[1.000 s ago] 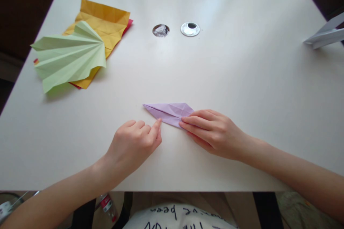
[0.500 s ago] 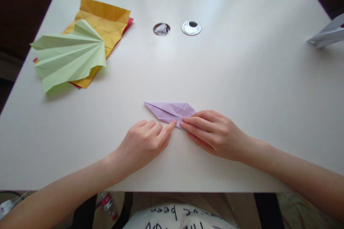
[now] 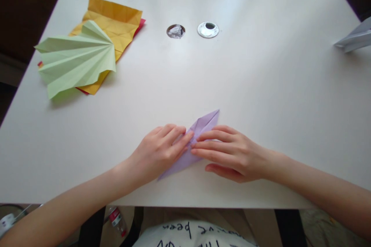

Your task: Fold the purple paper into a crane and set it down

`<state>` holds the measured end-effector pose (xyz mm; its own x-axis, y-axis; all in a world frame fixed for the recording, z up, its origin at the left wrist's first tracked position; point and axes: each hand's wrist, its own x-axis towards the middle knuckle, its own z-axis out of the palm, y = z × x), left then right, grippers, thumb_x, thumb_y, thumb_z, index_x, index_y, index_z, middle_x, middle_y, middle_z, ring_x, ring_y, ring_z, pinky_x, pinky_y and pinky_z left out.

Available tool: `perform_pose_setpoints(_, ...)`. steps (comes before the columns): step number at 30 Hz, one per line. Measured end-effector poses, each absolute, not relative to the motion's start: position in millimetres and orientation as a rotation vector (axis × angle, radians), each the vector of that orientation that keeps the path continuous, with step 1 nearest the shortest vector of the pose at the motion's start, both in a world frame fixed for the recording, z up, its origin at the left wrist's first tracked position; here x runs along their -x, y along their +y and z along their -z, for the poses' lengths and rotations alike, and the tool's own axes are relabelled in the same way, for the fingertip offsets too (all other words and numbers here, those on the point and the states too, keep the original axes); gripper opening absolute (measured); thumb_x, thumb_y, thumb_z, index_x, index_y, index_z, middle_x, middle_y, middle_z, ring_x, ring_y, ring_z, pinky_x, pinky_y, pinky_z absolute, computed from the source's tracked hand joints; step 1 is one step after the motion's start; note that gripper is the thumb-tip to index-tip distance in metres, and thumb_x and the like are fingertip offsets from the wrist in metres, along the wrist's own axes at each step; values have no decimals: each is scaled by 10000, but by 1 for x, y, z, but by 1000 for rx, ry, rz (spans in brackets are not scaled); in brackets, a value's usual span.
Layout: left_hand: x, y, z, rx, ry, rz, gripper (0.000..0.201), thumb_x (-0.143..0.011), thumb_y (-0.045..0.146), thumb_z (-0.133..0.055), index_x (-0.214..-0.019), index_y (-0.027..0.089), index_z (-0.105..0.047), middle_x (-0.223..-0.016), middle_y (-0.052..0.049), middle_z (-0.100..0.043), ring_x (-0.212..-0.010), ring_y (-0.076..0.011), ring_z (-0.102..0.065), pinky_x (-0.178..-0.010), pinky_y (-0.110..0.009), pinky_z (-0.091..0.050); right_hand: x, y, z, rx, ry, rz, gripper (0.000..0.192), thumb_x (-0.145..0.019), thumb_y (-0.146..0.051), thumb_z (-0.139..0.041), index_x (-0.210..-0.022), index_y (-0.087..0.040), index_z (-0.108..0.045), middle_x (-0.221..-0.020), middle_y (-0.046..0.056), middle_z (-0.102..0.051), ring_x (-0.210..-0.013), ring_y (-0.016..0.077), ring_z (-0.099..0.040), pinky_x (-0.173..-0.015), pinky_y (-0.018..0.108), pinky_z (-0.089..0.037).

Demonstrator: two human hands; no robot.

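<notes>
Probably smoothing a crease in the folded purple paper [image 3: 204,123].
I see it lying slanted near the table [image 3: 261,85]'s front edge; right hand [image 3: 236,152] loosely open, fingertips on it; left hand [image 3: 158,148] half-curled, grip hidden from me. I judge the next move needs steady pinning.

- A folded paper [image 3: 203,123] is lying near the table's [image 3: 261,85] six o'clock edge, the left hand [image 3: 165,146] overlapping it from nine, the right hand [image 3: 232,152] from three.
- At ten o'clock, a pleated sheet [image 3: 78,60] is resting on other sheets [image 3: 118,23].
- Toward twelve, crumpled material [image 3: 175,32] is sitting in a hole beside a grommet [image 3: 203,32].
- At two, a paper piece [image 3: 355,39] is sitting.
</notes>
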<state>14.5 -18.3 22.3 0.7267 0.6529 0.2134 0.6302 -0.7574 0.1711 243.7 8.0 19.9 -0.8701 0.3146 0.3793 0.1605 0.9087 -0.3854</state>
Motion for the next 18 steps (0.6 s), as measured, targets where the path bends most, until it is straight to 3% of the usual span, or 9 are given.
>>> perform_pose_setpoints(3, -10, -18, -20, -2822, 978, -460, 254, -886, 143, -474, -1127, 135, -554, -1052, -71, -624, -916, -180, -557, -743, -304, -496, -247, 15, -17, 363, -2618, -484, 268, -839, -271, -568, -1066, -129, -583, -1083, 66, -668, -1051, 187, -567, -876, 346, -458)
perform_pose_setpoints(8, -8, -21, -21, -2777, 987, -621, 159, -869, 125, -503, -990, 126, -607, -931, -53, -658, -835, -164, -577, -709, -292, -497, -246, 19, -15, 366, -2681, -411, 214, -852, -306, -559, -997, -155, -604, -1073, 47, -673, -1008, 179, -591, -831, 341, -491)
perform_pose_setpoints(13, -15, -23, -24, -2886, 1034, -591, 291, -851, 316, -561, -1039, 97, -599, -991, -78, -674, -885, -198, -602, -727, -317, -507, -244, 15, -15, 408, -2631, -176, 149, -836, -266, -583, -918, -148, -621, -1006, 44, -692, -943, 175, -614, -793, 329, -517)
perform_pose_setpoints(18, -17, -23, -20, -2919, 1036, -585, 269, -848, 249, -570, -1061, 85, -588, -1053, -84, -667, -958, -204, -594, -787, -319, -512, -243, 13, -16, 353, -2603, -78, 59, -802, -206, -623, -818, -150, -614, -903, 44, -692, -870, 170, -616, -730, 314, -519)
